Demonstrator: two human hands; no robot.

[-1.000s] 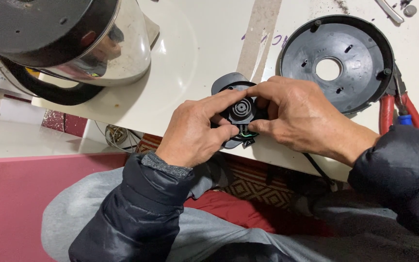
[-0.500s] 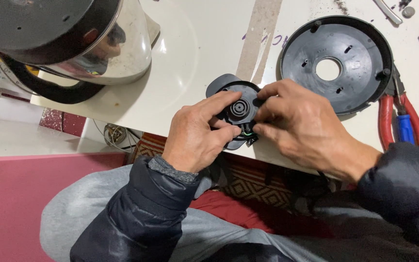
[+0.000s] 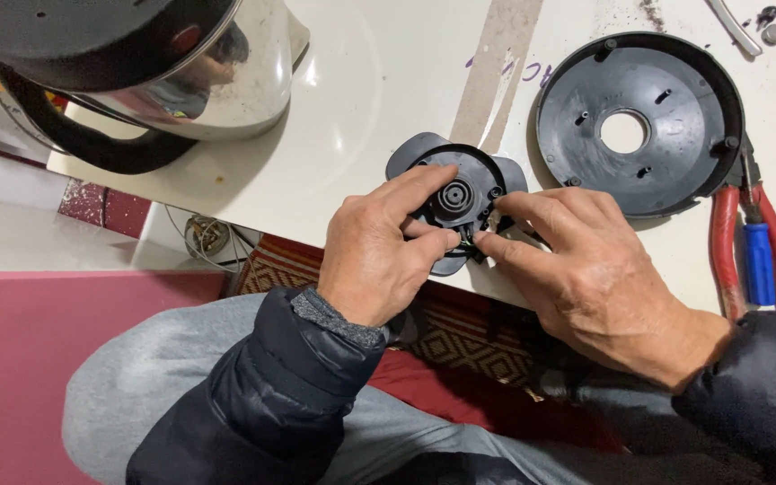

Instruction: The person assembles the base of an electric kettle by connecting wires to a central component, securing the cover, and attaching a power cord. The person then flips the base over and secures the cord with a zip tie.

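At the centre of the frame, a person's left hand [image 3: 379,256] and right hand [image 3: 586,278] close together on a small black round connector part [image 3: 455,193] at the near edge of a white tabletop [image 3: 361,99]. The left fingers pinch its lower rim, holding it steady, while the right thumb and forefinger meet narrowly at its right side, seemingly on a small wire or clip, though the spot is too shadowed to be sure. At upper right lies a larger black base plate [image 3: 639,121], already separated and turned inner face up, its centre hole empty. Red-handled pliers [image 3: 734,247] rest just beside it at the right edge. A steel kettle [image 3: 154,63] with a black handle stands at upper left, apart from both pieces. Judging by this, disassembly is done; connector work remains, and nothing is refitted yet.
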